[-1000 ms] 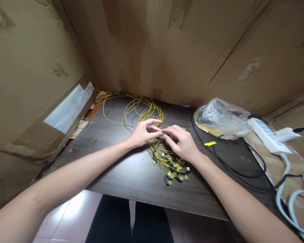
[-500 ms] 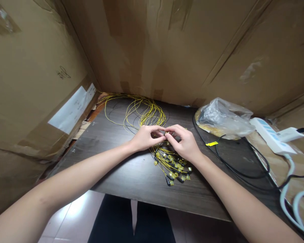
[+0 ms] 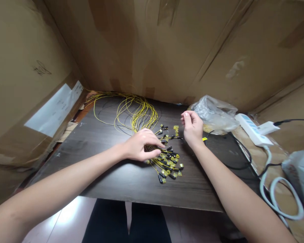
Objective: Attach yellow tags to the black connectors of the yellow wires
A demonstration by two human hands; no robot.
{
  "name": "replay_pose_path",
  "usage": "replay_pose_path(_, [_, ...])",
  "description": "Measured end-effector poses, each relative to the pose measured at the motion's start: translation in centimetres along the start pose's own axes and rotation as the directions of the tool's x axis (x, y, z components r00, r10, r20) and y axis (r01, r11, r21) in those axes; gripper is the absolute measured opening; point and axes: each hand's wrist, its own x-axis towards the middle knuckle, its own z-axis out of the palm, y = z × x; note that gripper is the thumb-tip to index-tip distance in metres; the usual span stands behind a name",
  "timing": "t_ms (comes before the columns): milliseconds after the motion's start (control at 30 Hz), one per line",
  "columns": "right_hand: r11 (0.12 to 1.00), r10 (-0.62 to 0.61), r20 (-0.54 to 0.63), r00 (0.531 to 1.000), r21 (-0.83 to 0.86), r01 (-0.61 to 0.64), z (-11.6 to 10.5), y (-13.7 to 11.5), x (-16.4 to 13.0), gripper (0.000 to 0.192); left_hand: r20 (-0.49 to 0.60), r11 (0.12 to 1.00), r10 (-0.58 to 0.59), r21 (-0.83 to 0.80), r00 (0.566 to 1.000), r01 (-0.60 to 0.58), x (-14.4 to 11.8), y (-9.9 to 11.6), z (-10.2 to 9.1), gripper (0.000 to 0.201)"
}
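the left hand lies palm down on the bundle of yellow wires, its fingers curled over the place where the strands gather, pressing on them rather than clearly pinching any single one. whether a strand is caught under the fingertips cannot be told. just beyond its fingertips the wire ends fan out toward the near edge of the table, each ending in a small black connector with a yellow tag; a few of these lie loose a little farther back, between the two hands.

the right hand is lifted just above the table, well apart from the left, with thumb and fingers drawn together at the tips. if something small sits between them, it is too small to make out.

the yellow wires loop back from the left hand in a wide coil toward the far left corner of the dark wooden table. to the right of the right hand sits a crumpled clear plastic bag, touching or nearly touching the fingers. a black cable curves across the table below the bag, and a white power strip lies farther right with a thick white cord coiling down from it. cardboard walls close in the table on the back and left.
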Motion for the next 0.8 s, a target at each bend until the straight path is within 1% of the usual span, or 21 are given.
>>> replay_pose_path(67, [0.994, -0.062, 0.008, 0.998, -0.094, 0.063, -0.5, -0.3, 0.2, 0.028, 0.046, 0.999, 0.036, 0.033, 0.998, -0.037, -0.1, 0.4, 0.1, 0.027])
replay_pose_path(133, [0.970, -0.139, 0.027, 0.990, -0.200, 0.142, -0.9, -0.8, 0.3, 0.033, 0.049, 0.998, 0.038, 0.048, 0.998, -0.040, -0.1, 0.6, 0.3, 0.034])
replay_pose_path(200, [0.932, -0.213, 0.056, 0.976, -0.289, 0.220, -1.1, -1.2, 0.2, 0.040, 0.040, 0.997, 0.002, 0.075, 0.999, -0.005, -0.2, 0.6, 0.5, 0.042])
replay_pose_path(267, [0.906, -0.245, 0.076, 0.966, -0.336, 0.257, -1.1, -1.4, 0.1, 0.049, 0.034, 0.992, -0.053, 0.116, 0.998, 0.049, -0.3, 0.4, 0.8, 0.047])
replay_pose_path(333, [0.920, -0.192, 0.076, 0.978, -0.333, 0.207, -1.3, -1.3, 0.1, 0.057, 0.030, 0.984, -0.101, 0.151, 0.994, 0.095, -0.3, 0.1, 0.9, 0.048])
replay_pose_path(400, [0.950, -0.082, 0.060, 0.995, -0.296, 0.096, -1.7, -1.1, 0.3, 0.061, 0.033, 0.978, -0.123, 0.171, 0.992, 0.116, -0.3, -0.2, 1.1, 0.045])
replay_pose_path(467, [0.966, -0.003, 0.070, 0.998, -0.256, 0.021, -2.5, -1.0, 0.5, 0.060, 0.040, 0.975, -0.125, 0.191, 0.991, 0.115, -0.2, -0.4, 1.2, 0.043])
replay_pose_path(533, [0.967, 0.010, 0.127, 0.992, -0.253, 0.022, -3.3, -0.9, 0.8, 0.058, 0.051, 0.969, -0.130, 0.216, 0.990, 0.116, -0.2, -0.5, 1.3, 0.044])
replay_pose_path(600, [0.950, -0.018, 0.175, 0.984, -0.305, 0.071, -3.8, -0.7, 1.0, 0.053, 0.059, 0.963, -0.145, 0.237, 0.988, 0.127, -0.2, -0.5, 1.4, 0.047])
replay_pose_path(633, [0.935, -0.038, 0.196, 0.980, -0.340, 0.105, -4.0, -0.5, 1.0, 0.046, 0.063, 0.961, -0.151, 0.243, 0.986, 0.132, -0.2, -0.6, 1.4, 0.048])
replay_pose_path(700, [0.894, -0.080, 0.263, 0.961, -0.408, 0.186, -4.0, 0.0, 0.9, 0.024, 0.070, 0.959, -0.160, 0.247, 0.985, 0.139, -0.2, -0.6, 1.4, 0.050])
replay_pose_path(733, [0.869, -0.096, 0.318, 0.943, -0.436, 0.236, -3.9, 0.4, 0.8, 0.013, 0.074, 0.959, -0.164, 0.248, 0.984, 0.141, -0.2, -0.7, 1.4, 0.051])
replay_pose_path(767, [0.841, -0.109, 0.381, 0.918, -0.457, 0.289, -3.8, 0.7, 0.7, 0.014, 0.079, 0.958, -0.169, 0.249, 0.983, 0.144, -0.2, -0.7, 1.4, 0.052])
replay_pose_path(800, [0.815, -0.119, 0.444, 0.888, -0.468, 0.343, -3.7, 1.1, 0.5, 0.022, 0.083, 0.956, -0.176, 0.251, 0.981, 0.150, -0.2, -0.8, 1.4, 0.053])
